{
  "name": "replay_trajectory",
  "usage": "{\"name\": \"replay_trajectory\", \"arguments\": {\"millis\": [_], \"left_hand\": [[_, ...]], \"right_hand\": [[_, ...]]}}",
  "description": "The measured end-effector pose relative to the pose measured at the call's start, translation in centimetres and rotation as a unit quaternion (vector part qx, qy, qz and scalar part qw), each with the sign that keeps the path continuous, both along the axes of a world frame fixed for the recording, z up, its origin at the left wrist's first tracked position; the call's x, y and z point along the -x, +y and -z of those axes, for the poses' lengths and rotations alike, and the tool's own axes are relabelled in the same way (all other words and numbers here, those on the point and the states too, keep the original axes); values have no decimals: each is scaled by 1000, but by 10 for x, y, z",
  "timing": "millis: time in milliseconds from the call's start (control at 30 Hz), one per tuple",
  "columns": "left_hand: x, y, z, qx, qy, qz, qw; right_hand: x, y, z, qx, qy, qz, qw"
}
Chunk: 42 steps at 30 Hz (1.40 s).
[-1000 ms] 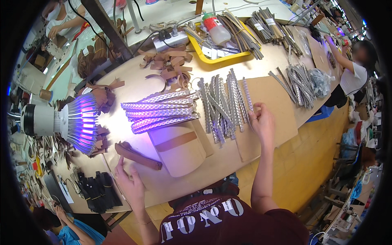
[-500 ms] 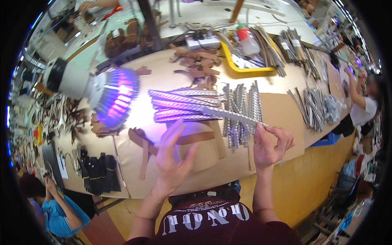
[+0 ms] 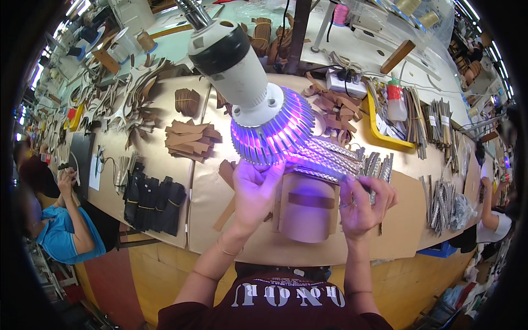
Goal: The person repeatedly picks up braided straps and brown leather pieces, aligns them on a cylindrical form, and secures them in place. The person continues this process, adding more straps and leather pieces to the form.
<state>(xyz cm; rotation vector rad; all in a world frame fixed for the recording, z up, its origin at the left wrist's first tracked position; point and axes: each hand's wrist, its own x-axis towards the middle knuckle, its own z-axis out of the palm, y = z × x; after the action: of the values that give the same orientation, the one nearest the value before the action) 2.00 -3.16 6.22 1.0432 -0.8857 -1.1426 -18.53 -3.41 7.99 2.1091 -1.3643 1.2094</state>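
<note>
A grey braided strap (image 3: 322,170) is stretched between my two hands under the purple-lit lamp. My left hand (image 3: 254,192) is closed at its left end, just below the lamp's rim; the fingertips are partly lost in the glare. My right hand (image 3: 364,206) pinches the right end between thumb and fingers. Right behind the strap lies a pile of silvery braided straps (image 3: 335,149), and a second bundle of braided straps (image 3: 386,163) is beside it to the right. Below the strap sits a tan rounded piece (image 3: 305,225) with a darker brown band across it.
A large finned lamp (image 3: 272,129) hangs close above my left hand. Brown leather strips (image 3: 192,140) and black bundles (image 3: 154,206) lie to the left. A yellow tray (image 3: 385,135) with a bottle (image 3: 395,102) stands back right. Co-workers sit at both sides.
My left hand, open and apart before, has come up to the strap's left end and closed. The strap has swung lower and flatter. The whole view has turned leftward, bringing the lamp toward the middle.
</note>
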Motion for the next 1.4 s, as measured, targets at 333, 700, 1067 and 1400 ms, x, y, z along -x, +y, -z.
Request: {"name": "replay_trajectory", "arguments": {"millis": [333,700,1067,1400], "left_hand": [[-19,6,13,4,147,-52,988],[7,36,-4,14,-121,16,992],[6,55,-1,20,-216,3,976],[17,62,-4,25,-174,48,983]], "right_hand": [[-4,4,-13,-310,-302,-154,888],[146,27,39,-98,-480,237,839],[138,31,84,-355,-229,338,841],[147,30,74,-321,-320,369,811]]}}
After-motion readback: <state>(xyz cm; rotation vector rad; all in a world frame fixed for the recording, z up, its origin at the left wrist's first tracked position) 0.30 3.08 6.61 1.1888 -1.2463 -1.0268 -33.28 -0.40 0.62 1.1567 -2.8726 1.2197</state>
